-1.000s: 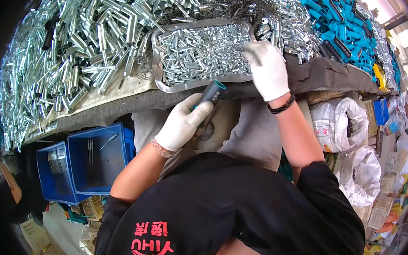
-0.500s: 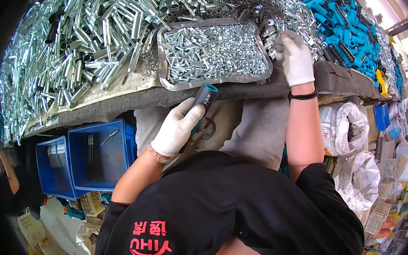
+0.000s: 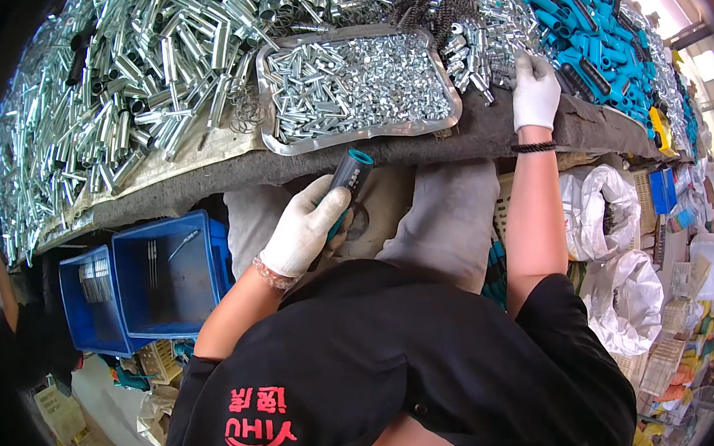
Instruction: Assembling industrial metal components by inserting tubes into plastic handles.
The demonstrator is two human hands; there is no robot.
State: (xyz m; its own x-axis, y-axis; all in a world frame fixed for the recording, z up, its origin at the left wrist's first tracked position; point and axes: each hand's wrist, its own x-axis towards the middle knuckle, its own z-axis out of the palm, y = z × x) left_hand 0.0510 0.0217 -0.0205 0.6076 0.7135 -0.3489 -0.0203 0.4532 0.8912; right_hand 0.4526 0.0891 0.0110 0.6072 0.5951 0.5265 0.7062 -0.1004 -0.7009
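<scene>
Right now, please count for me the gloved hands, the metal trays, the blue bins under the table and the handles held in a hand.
Gloved hands: 2 (left hand, right hand)
Metal tray: 1
Blue bins: 2
Handle held in the left hand: 1
Total: 6

Just one view here, a head-worn fisheye looking steeply down past the person's own black-shirted chest at the grey padded workbench [image 3: 484, 133], so the bench's near edge bows across the upper half. It sits close: the heap of silvery metal tubes [image 3: 136, 81] and the shallow metal tray of small silver parts [image 3: 354, 85] fill the top, the blue plastic bins [image 3: 139, 282] below the bench sit lower left. Edges curve hard toward the dark rim.
</scene>
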